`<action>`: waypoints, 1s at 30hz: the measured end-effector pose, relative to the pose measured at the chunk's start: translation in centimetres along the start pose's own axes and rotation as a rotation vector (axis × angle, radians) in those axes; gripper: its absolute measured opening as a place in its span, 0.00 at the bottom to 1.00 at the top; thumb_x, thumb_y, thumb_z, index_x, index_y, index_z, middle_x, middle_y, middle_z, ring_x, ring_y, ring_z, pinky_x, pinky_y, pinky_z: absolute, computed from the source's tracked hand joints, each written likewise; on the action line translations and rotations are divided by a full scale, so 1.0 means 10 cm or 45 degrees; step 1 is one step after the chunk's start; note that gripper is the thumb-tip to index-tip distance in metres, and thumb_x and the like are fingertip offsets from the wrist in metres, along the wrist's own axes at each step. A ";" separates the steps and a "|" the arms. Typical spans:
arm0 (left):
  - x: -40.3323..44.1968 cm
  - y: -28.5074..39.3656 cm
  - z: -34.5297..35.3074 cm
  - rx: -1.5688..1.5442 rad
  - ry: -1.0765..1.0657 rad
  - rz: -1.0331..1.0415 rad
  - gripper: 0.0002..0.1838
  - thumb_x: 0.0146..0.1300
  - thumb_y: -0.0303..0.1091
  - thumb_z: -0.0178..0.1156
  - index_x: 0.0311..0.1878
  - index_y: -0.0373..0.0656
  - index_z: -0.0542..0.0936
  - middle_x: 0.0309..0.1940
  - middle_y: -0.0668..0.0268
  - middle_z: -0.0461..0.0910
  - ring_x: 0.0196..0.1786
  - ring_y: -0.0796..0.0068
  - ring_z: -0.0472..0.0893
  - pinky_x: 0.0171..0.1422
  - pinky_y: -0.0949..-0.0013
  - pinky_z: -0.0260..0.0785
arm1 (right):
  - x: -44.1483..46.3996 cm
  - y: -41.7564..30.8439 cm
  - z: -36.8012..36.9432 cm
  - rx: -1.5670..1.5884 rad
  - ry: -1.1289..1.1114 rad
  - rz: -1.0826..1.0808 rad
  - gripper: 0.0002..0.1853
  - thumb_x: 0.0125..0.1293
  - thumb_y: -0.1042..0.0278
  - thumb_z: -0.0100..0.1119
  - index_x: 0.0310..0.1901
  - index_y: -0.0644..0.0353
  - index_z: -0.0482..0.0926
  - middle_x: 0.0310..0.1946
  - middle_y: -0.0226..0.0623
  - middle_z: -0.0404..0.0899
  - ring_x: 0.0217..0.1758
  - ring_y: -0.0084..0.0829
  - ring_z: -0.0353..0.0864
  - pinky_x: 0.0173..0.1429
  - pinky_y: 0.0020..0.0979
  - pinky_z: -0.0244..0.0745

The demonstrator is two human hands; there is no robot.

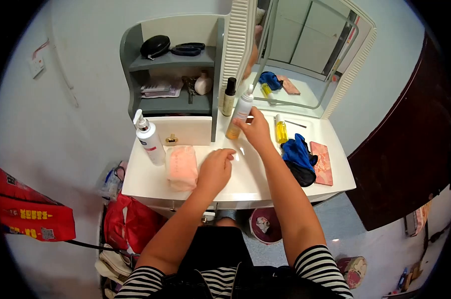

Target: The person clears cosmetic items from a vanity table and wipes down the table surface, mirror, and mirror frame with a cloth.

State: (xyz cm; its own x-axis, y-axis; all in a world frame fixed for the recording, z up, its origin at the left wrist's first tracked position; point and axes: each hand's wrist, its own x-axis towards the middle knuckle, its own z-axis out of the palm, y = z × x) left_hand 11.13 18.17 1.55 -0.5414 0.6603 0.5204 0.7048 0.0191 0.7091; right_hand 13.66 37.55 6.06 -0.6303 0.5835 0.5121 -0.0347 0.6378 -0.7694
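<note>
My right hand (256,130) grips a slim white bottle (243,107) with an orange base, which leans slightly on the white dressing table (245,188), in front of the mirror. Close to it stands a dark-capped bottle (229,97). My left hand (217,171) is low over the tabletop with its fingers curled together and nothing visible in them. Just left of that hand lies a pink soft pack (182,168), and beside the pack is a white pump bottle (151,142).
Right of my right hand are a yellow bottle (281,130), a blue and black cloth (299,157) and a pink marbled flat item (322,163). A grey shelf (173,61) and a mirror (305,37) rise behind. A bin (266,225) stands below.
</note>
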 end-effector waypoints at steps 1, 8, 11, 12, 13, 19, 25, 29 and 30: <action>0.00 0.03 0.00 0.018 -0.015 0.028 0.14 0.63 0.21 0.53 0.49 0.39 0.84 0.39 0.57 0.85 0.45 0.56 0.84 0.52 0.57 0.75 | 0.05 -0.01 0.12 -0.065 0.013 0.028 0.26 0.56 0.58 0.79 0.49 0.64 0.78 0.41 0.47 0.85 0.45 0.44 0.86 0.50 0.41 0.80; 0.02 -0.02 0.01 0.173 -0.051 0.157 0.12 0.61 0.21 0.54 0.43 0.39 0.85 0.36 0.58 0.85 0.44 0.56 0.83 0.51 0.56 0.75 | 0.35 0.03 0.63 -0.322 0.094 0.046 0.31 0.57 0.59 0.75 0.57 0.65 0.72 0.53 0.55 0.79 0.54 0.55 0.80 0.57 0.49 0.76; 0.02 -0.01 0.01 0.191 -0.063 0.139 0.12 0.61 0.21 0.54 0.43 0.40 0.85 0.36 0.59 0.85 0.43 0.57 0.83 0.51 0.56 0.75 | 0.34 0.07 0.60 -0.272 0.014 0.023 0.32 0.57 0.64 0.74 0.60 0.67 0.70 0.54 0.60 0.77 0.58 0.59 0.79 0.62 0.50 0.75; 0.03 0.00 0.01 0.182 -0.073 0.142 0.12 0.61 0.21 0.54 0.43 0.40 0.85 0.36 0.59 0.85 0.43 0.57 0.83 0.51 0.56 0.75 | 0.34 0.08 0.59 -0.265 -0.060 -0.015 0.33 0.56 0.66 0.73 0.60 0.68 0.69 0.55 0.62 0.77 0.59 0.60 0.78 0.64 0.50 0.75; 0.03 0.00 0.01 0.194 -0.075 0.126 0.12 0.61 0.21 0.54 0.43 0.41 0.85 0.36 0.59 0.85 0.43 0.57 0.83 0.51 0.56 0.75 | 0.34 0.06 0.56 -0.271 -0.054 -0.008 0.33 0.56 0.66 0.73 0.60 0.68 0.69 0.55 0.62 0.77 0.59 0.60 0.78 0.64 0.50 0.75; 0.02 -0.04 0.03 0.184 -0.061 0.118 0.12 0.60 0.22 0.55 0.43 0.42 0.85 0.36 0.60 0.85 0.43 0.57 0.82 0.51 0.56 0.74 | 0.29 -0.10 0.30 -0.290 -0.309 0.034 0.32 0.56 0.66 0.74 0.59 0.68 0.70 0.58 0.61 0.75 0.63 0.59 0.76 0.65 0.49 0.74; 0.03 -0.01 0.01 0.158 -0.053 0.133 0.11 0.60 0.23 0.57 0.42 0.43 0.85 0.34 0.61 0.84 0.42 0.57 0.82 0.52 0.56 0.72 | 0.24 0.19 -0.58 -1.423 0.272 0.350 0.36 0.57 0.47 0.75 0.57 0.66 0.75 0.53 0.45 0.81 0.58 0.46 0.78 0.60 0.45 0.75; 0.05 -0.03 0.03 0.172 -0.048 0.144 0.10 0.60 0.23 0.57 0.41 0.43 0.85 0.34 0.61 0.84 0.41 0.57 0.82 0.51 0.56 0.71 | 0.29 0.60 -0.87 -1.214 -0.140 0.680 0.25 0.57 0.53 0.73 0.48 0.65 0.82 0.48 0.51 0.86 0.53 0.50 0.86 0.55 0.47 0.81; 0.06 -0.03 0.03 0.171 -0.047 0.146 0.10 0.60 0.23 0.57 0.41 0.43 0.85 0.34 0.61 0.84 0.41 0.57 0.82 0.51 0.56 0.71 | 0.28 0.64 -0.86 -1.049 -0.078 0.528 0.22 0.57 0.55 0.72 0.46 0.65 0.83 0.46 0.52 0.87 0.51 0.50 0.86 0.54 0.47 0.81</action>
State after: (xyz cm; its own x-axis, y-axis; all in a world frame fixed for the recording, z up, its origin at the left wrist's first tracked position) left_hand 10.74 18.82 1.55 -0.4386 0.6907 0.5749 0.8173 0.0406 0.5747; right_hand 18.31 47.58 5.80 -0.5096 0.8326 0.2170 0.7510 0.5535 -0.3601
